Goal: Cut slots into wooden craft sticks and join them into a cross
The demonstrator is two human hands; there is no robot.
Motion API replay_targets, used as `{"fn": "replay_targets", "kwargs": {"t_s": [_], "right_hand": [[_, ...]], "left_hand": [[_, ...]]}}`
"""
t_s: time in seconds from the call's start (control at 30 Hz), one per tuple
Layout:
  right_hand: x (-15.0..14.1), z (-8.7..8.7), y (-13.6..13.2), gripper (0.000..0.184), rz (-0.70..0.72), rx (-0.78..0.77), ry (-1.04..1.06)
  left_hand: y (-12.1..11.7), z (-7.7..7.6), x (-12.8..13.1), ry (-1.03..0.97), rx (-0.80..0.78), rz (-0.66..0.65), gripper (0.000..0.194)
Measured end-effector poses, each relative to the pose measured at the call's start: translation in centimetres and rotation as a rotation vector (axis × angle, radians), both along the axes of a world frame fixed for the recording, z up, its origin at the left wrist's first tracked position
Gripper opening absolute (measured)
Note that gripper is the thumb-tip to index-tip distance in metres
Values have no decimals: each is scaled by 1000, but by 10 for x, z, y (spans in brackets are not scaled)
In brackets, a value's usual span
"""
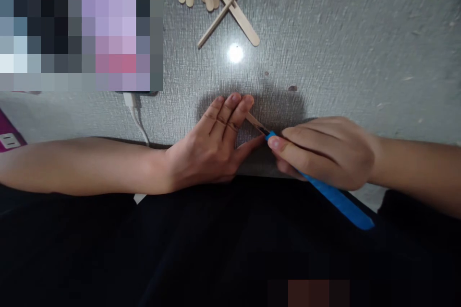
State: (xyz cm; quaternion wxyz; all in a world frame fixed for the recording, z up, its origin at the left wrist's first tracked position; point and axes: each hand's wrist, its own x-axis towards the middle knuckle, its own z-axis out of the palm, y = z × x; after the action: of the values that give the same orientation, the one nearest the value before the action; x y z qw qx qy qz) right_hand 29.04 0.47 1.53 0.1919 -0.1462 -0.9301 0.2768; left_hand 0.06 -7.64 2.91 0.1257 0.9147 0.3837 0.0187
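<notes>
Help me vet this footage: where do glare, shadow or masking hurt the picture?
Head view: a bright round glare spot on the gray table, below the crossed sticks; head view: soft shadows around the left hand and right hand; head view: dark clothing loses nearly all detail; head view: pixelated blocks hide the upper left, with a smaller patch at the bottom.

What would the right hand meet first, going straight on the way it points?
Along the line of its blue-handled tool, probably the wooden stick at the tip, then the left hand; depth is unclear.
</notes>
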Motion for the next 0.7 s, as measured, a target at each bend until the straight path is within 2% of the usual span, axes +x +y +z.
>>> {"fn": "replay_targets", "kwargs": {"t_s": [0.1,0.27,0.4,0.5,0.6,0.7], "right_hand": [[-4,7,7,11,38,195,93],[-6,13,13,12,102,203,47],[-1,2,4,10,22,210,89],[0,-5,-1,11,19,220,99],[-3,-4,2,14,26,289,90],[-9,1,8,12,52,395,123]], "left_hand": [[0,0,0,-16,35,-7,88],[1,0,-1,6,17,-13,90],[4,2,-2,50,0,-42,94],[7,4,-4,85,4,-70,105],[9,6,-7,92,18,-100,117],[10,5,-10,63,39,-114,120]]}}
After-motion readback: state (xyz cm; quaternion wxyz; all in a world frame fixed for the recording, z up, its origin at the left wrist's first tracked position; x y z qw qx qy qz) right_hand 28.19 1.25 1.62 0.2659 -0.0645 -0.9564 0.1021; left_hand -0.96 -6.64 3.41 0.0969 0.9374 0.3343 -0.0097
